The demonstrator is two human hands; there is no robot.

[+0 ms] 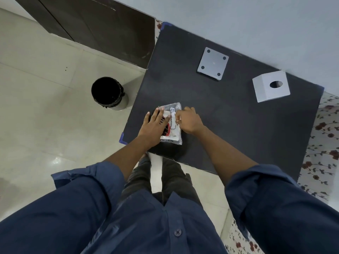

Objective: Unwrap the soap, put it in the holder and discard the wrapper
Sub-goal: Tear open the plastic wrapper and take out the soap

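The left hand (155, 126) lies flat, fingers spread. The right hand (189, 120) is curled, fingertips pinched. Both forearms reach forward.

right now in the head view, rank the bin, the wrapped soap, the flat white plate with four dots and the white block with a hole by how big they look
1. Bin, largest.
2. White block with a hole and flat white plate with four dots: too alike to rank.
3. Wrapped soap: partly covered by both hands, so unsure.

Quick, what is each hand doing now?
Left hand: open, flat on the wrapped soap.
Right hand: fingers curled at wrapper edge; grip cannot be told.
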